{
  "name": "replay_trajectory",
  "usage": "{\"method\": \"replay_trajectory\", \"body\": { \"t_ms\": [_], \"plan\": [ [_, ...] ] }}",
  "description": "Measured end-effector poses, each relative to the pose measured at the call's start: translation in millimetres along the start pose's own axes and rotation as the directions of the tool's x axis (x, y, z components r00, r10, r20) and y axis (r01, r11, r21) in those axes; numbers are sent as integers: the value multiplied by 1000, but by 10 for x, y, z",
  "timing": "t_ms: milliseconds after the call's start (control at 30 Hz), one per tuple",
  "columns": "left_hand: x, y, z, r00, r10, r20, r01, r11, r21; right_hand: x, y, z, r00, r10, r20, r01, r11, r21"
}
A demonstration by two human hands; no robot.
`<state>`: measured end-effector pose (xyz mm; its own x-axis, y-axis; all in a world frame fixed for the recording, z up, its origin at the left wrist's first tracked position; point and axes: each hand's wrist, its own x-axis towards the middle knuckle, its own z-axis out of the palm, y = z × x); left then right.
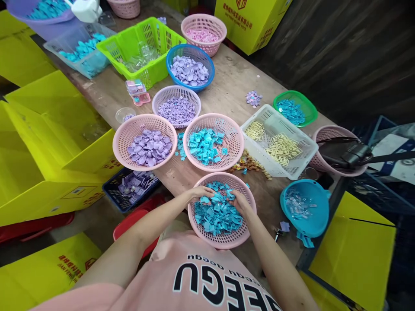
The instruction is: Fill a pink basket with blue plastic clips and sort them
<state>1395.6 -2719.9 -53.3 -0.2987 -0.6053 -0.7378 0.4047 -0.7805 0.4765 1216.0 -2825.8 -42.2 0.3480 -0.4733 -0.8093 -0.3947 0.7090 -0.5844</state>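
A pink basket (223, 243) in front of my body holds a heap of small turquoise plastic pieces (218, 218). My left hand (201, 194) reaches over its left side, fingers closed at a turquoise piece (205, 199). On the opposite side, my right hand (239, 202) pinches another turquoise piece (230, 195) between thumb and fingers. Both hands are just above the heap, a short gap apart. Directly behind stands a second pink basket (234, 129) with square turquoise parts (204, 144), some of them box-shaped.
Around these stand a pink basket of purple pieces (149, 147), a purple-piece basket (177, 108), a white tray (282, 170) of cream frames and a blue bowl (304, 224) with clear parts. A green crate (136, 43) is farther back. Yellow boxes (65, 172) flank the table.
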Motion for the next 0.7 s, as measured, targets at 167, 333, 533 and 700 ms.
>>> {"method": "replay_trajectory", "body": {
  "t_ms": [167,333,533,700],
  "plan": [
    [-103,107,12,999,42,-28,-27,919,393,-145,-462,127,985,-13,170,13,1000,-1],
    [-155,152,164,992,49,-116,88,382,920,-101,-822,203,917,-310,252,344,933,-106],
    [-247,-147,509,981,-16,-192,190,245,951,-17,83,250,950,-137,279,305,234,-923],
    [-285,-223,498,951,111,-288,244,302,921,-15,452,162,958,-186,218,246,143,-959]
  ]
}}
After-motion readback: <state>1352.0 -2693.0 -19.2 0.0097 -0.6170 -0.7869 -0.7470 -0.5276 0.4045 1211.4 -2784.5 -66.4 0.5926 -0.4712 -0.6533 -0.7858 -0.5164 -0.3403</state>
